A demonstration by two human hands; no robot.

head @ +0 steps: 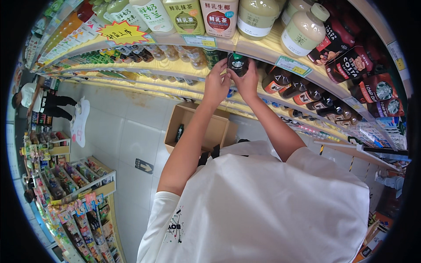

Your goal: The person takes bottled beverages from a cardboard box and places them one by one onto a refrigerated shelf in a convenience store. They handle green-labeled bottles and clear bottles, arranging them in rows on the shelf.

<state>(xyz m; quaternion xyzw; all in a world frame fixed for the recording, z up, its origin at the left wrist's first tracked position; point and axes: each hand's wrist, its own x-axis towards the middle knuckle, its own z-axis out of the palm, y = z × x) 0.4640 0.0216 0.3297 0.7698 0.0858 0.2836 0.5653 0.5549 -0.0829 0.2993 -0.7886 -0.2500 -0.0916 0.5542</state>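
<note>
Both hands are raised to a shelf of bottled drinks. Between them stands a dark Starbucks coffee bottle (pixel 237 65) with a green cap, upright under the edge of the shelf above. My left hand (pixel 217 80) holds its left side, and my right hand (pixel 247 80) holds its right side, thumbs towards me. The bottle's base and the fingertips behind it are hidden. Below my forearms, an opened cardboard carton (pixel 215 128) has one small dark bottle (pixel 180 132) lying in it.
The upper shelf edge (pixel 227 42) runs just above my hands, with pale tea bottles (pixel 220 18) on it. Dark-brown bottles (pixel 278 79) stand to the right. Snack racks (pixel 75 184) line the left, across the tiled floor (pixel 105 134). A person (pixel 49 102) stands far left.
</note>
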